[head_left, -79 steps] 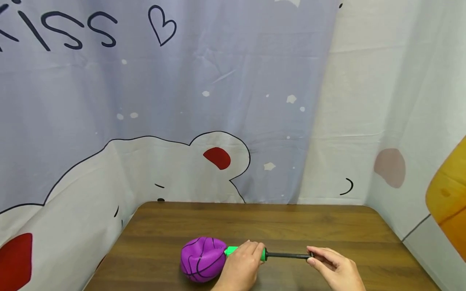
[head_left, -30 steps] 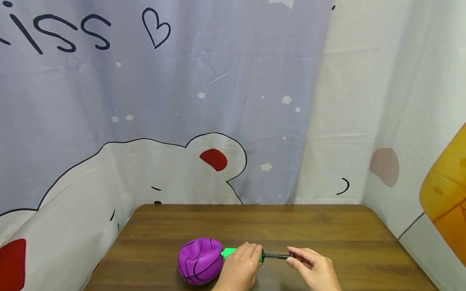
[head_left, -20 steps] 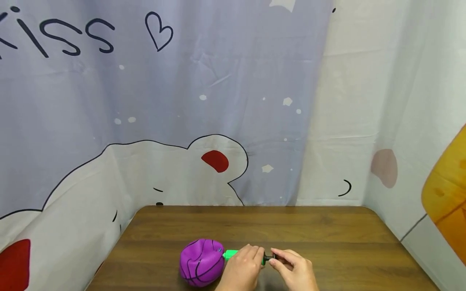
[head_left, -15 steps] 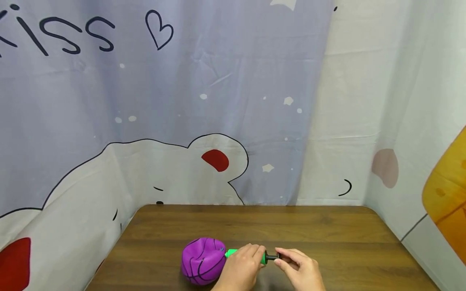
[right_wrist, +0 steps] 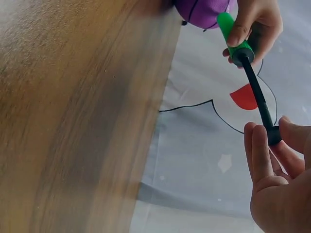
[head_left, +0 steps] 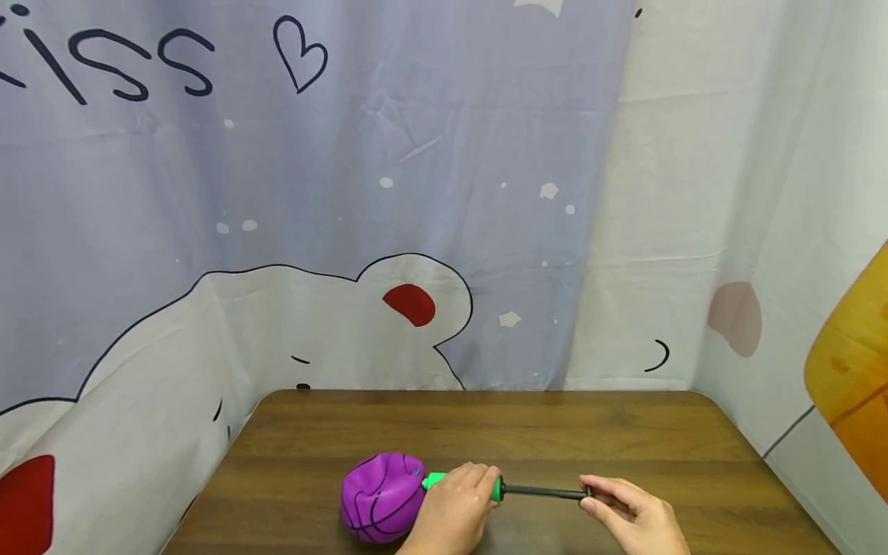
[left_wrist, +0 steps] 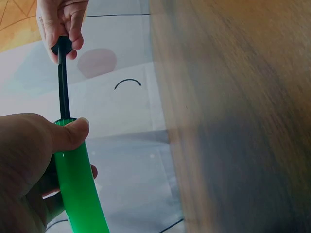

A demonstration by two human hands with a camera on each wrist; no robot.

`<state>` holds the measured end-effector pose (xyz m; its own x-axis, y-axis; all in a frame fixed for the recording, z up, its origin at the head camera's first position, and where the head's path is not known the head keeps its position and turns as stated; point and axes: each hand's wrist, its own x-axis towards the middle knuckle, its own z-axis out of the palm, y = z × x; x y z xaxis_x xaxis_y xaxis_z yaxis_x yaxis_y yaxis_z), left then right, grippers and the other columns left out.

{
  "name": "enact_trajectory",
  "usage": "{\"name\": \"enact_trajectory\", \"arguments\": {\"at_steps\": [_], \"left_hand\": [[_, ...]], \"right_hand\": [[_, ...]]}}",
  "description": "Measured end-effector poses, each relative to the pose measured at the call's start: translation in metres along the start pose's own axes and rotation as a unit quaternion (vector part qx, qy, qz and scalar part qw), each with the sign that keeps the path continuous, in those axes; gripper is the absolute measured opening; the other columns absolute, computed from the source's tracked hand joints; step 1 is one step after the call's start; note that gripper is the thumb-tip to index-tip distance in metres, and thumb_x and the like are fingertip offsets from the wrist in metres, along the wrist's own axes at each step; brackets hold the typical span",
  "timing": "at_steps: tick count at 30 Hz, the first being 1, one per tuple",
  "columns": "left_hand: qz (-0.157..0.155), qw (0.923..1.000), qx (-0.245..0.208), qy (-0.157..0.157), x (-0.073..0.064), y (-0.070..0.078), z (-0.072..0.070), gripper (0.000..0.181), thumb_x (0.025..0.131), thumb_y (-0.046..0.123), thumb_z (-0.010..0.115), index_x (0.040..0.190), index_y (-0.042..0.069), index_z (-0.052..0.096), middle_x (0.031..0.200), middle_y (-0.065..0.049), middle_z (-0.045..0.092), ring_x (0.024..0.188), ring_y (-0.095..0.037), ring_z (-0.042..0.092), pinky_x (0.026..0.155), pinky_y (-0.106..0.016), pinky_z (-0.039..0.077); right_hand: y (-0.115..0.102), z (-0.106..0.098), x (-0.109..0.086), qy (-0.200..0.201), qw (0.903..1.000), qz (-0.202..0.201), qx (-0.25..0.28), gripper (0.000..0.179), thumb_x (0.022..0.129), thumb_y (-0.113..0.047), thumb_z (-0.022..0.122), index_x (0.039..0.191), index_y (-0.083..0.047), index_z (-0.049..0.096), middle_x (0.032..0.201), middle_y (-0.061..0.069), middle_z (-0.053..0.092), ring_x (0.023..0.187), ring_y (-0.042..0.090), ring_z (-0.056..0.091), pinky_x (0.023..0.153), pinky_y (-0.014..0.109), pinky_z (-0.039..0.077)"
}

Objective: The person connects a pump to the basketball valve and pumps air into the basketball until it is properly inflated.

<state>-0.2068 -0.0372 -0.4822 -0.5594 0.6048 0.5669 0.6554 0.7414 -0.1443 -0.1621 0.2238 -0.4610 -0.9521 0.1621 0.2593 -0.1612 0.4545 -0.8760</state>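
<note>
A purple ball (head_left: 383, 501) with black basketball lines, dented on top, sits on the wooden table. The tip of a green hand pump (left_wrist: 80, 189) meets the ball's right side. My left hand (head_left: 454, 505) grips the pump's green barrel, thumb along it in the left wrist view. From the barrel a long stretch of black rod (head_left: 544, 491) sticks out to the right. My right hand (head_left: 638, 515) pinches the black end knob (right_wrist: 274, 135) of that rod between thumb and fingers. Fingers partly hide the barrel in the head view.
The brown wooden table (head_left: 555, 432) reaches back to a printed curtain (head_left: 416, 154) with a heart, lettering and a white bear shape. More of the curtain hangs along the left and right sides.
Over the last half second my right hand has moved right, drawing the black rod well out of the barrel. Before that it had pushed the rod in. My left hand and the ball stay nearly put.
</note>
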Motion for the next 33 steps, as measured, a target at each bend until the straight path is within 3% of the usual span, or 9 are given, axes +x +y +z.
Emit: {"name": "enact_trajectory", "arguments": {"at_steps": [9, 15, 18, 23, 27, 33], "left_hand": [[0.011, 0.9997, 0.021, 0.001, 0.001, 0.001, -0.004, 0.040, 0.082, 0.030, 0.084, 0.114, 0.009, 0.070, 0.106, 0.000, 0.071, 0.103, -0.012, 0.067, 0.096, -0.026, 0.056], [0.010, 0.9992, 0.038, 0.008, 0.001, 0.005, -0.004, 0.042, 0.080, 0.032, 0.085, 0.112, 0.009, 0.071, 0.103, 0.000, 0.072, 0.100, -0.012, 0.068, 0.096, -0.026, 0.056], [0.007, 0.9994, 0.035, 0.000, 0.001, 0.007, -0.006, 0.043, 0.079, 0.032, 0.085, 0.112, 0.009, 0.071, 0.104, -0.001, 0.072, 0.100, -0.012, 0.068, 0.095, -0.026, 0.056], [0.019, 0.9992, 0.035, 0.005, 0.003, 0.009, -0.005, 0.042, 0.078, 0.032, 0.086, 0.110, 0.009, 0.072, 0.102, 0.000, 0.072, 0.097, -0.011, 0.068, 0.094, -0.025, 0.057], [0.030, 0.9993, 0.023, 0.004, 0.002, 0.009, -0.005, 0.041, 0.078, 0.032, 0.087, 0.110, 0.010, 0.072, 0.101, 0.003, 0.072, 0.096, -0.009, 0.068, 0.093, -0.025, 0.057], [0.035, 0.9993, 0.004, 0.015, 0.000, 0.005, 0.000, 0.046, 0.077, 0.036, 0.087, 0.113, 0.014, 0.069, 0.102, 0.007, 0.070, 0.096, -0.006, 0.066, 0.085, -0.018, 0.056]], "right_hand": [[0.001, 0.020, 0.001, 0.001, 0.9991, -0.042, -0.010, 0.026, 0.079, -0.005, 0.083, 0.103, -0.016, 0.079, 0.093, -0.004, 0.075, 0.080, 0.001, 0.068, 0.070, 0.018, 0.060], [0.001, 0.048, 0.003, 0.018, 0.9908, -0.134, 0.005, 0.028, 0.074, 0.001, 0.084, 0.099, -0.012, 0.080, 0.087, -0.012, 0.072, 0.075, 0.000, 0.066, 0.064, 0.017, 0.059], [-0.001, 0.060, 0.003, 0.012, 0.9871, -0.158, 0.019, 0.028, 0.074, 0.002, 0.084, 0.099, -0.010, 0.079, 0.087, -0.010, 0.072, 0.075, -0.001, 0.066, 0.064, 0.017, 0.059], [-0.005, 0.069, 0.004, -0.051, 0.9895, -0.131, 0.036, 0.025, 0.081, -0.007, 0.082, 0.105, -0.007, 0.077, 0.094, 0.001, 0.074, 0.079, 0.001, 0.066, 0.069, 0.019, 0.060], [-0.004, 0.069, 0.002, -0.099, 0.9903, -0.083, 0.051, 0.027, 0.085, -0.013, 0.080, 0.109, -0.004, 0.075, 0.098, 0.006, 0.073, 0.081, 0.003, 0.067, 0.073, 0.019, 0.061], [-0.008, 0.053, 0.000, -0.101, 0.9929, -0.020, 0.059, 0.029, 0.084, -0.013, 0.081, 0.110, -0.004, 0.076, 0.100, 0.009, 0.072, 0.081, 0.006, 0.069, 0.073, 0.019, 0.061]]}}
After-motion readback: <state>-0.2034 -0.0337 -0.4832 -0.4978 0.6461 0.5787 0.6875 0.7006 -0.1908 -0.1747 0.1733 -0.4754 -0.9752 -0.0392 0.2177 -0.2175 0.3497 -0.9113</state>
